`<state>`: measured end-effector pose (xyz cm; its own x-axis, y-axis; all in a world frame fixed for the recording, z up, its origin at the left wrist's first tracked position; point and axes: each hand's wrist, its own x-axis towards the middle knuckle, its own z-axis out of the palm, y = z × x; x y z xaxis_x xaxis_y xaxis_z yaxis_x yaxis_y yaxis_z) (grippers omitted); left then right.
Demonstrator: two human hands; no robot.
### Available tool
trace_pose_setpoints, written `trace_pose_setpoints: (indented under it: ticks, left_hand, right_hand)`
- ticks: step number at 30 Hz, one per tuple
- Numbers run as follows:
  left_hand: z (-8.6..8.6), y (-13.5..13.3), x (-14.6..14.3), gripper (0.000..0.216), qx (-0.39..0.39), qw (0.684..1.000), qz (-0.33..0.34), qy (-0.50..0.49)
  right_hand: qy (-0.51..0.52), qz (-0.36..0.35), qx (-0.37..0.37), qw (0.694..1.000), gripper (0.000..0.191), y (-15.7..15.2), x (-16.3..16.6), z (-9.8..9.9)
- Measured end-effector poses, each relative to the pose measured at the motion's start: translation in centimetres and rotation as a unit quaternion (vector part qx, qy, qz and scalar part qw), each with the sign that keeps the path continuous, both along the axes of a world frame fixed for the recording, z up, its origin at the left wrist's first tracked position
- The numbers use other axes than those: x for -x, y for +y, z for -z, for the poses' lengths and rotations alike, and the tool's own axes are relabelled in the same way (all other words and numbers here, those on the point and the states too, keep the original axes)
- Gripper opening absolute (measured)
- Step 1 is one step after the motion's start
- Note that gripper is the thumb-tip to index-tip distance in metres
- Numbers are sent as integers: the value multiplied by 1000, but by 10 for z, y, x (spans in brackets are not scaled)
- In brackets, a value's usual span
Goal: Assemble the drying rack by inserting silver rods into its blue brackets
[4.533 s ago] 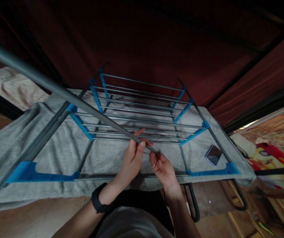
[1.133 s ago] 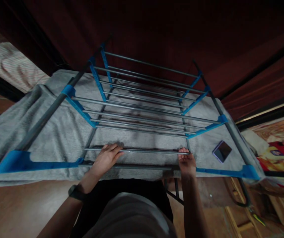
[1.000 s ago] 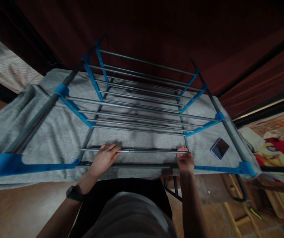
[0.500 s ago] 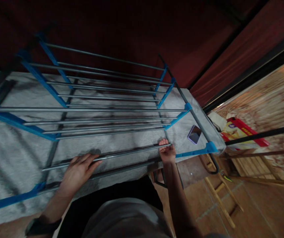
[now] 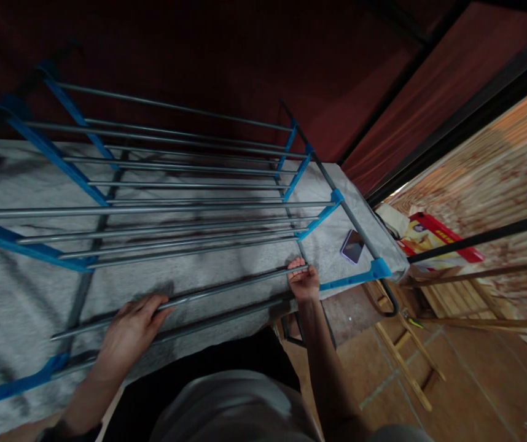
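Note:
A loose grey metal rod [image 5: 231, 285] lies slantwise across the near side of a rack with blue plastic brackets [image 5: 321, 222] and several fixed rods [image 5: 217, 207]. From above, my left hand [image 5: 129, 331] wraps the rod toward its left part, leaving that end sticking out past the knuckles. My right hand [image 5: 306, 285], palm up, holds the rod's right end between thumb and fingers, beside the near right blue bracket [image 5: 349, 280]. Below the rod runs a darker frame tube [image 5: 226, 316], close to my lap. Another blue bracket [image 5: 19, 382] is at the lower left.
The rack lies on a grey cloth-covered surface [image 5: 28, 264]. A phone [image 5: 352, 247] rests on it at the right. Beyond are a red and yellow package [image 5: 443, 239], wooden furniture [image 5: 411, 362] and a tiled floor [image 5: 480, 380]. Dark red fabric [image 5: 199, 49] hangs behind.
The view has shifted slightly, so the rack appears farther left. Both hands keep their hold on the rod, whose left end sits a little lower in view.

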<state>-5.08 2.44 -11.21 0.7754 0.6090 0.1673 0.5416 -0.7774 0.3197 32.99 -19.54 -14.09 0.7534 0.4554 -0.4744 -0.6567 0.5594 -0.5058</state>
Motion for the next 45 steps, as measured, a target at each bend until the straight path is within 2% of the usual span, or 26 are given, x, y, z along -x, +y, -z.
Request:
trace_pose_setpoints:
  ticks: [3, 9, 16, 24, 29, 33, 39, 45]
  left_hand:
    - [2, -1, 0, 46, -11, 1000, -8, 4]
    - [-2, -1, -2, 52, -29, 999, 31, -3]
    - [-4, -1, -2, 50, 6, 999, 32, -13]
    - [-4, -2, -3, 49, 17, 999, 23, -14]
    - [-2, -5, -3, 47, 30, 1000, 6, 5]
    - [-6, -9, -5, 44, 31, 999, 7, -3]
    - [-14, -14, -10, 43, 32, 999, 22, 3]
    - [-16, -15, -11, 34, 38, 999, 32, 9]
  right_hand:
    - [6, 3, -3, 1000, 10, 0, 0, -2]
    - [34, 14, 17, 999, 13, 1, 0, -6]
    - [-20, -14, 15, 1000, 9, -3, 0, -1]
    - [-17, -13, 6, 1000, 9, -1, 1, -4]
    - [19, 0, 1, 1000, 10, -3, 0, -5]
    - [6, -21, 3, 1000, 12, -8, -3, -2]
    - [52, -11, 21, 998, 16, -11, -5, -2]
    - [51, -39, 69, 996, 14, -5, -1, -11]
